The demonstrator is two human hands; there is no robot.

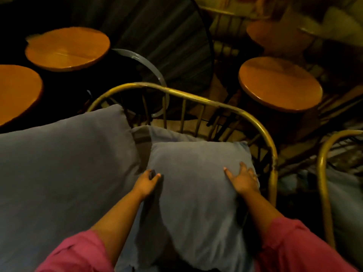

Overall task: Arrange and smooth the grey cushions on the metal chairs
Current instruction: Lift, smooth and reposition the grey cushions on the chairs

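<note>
A small grey cushion [194, 185] leans inside the curved brass-coloured metal chair [216, 104], in the middle of the view. My left hand [147, 182] grips its left edge, fingers tucked behind it. My right hand [242, 178] lies on its right side with fingers spread, wrapping the edge. A large grey cushion [62, 173] fills the left of the chair. Behind the small one, a third grey cushion [163, 134] shows only its top.
Round wooden tables stand around: two at the left [67, 48] [17, 93], one at the right [279, 83], another far right [273, 36]. A second brass chair rail [324, 185] rises at the right edge, with a grey cushion inside it. A dark ribbed surface lies beyond.
</note>
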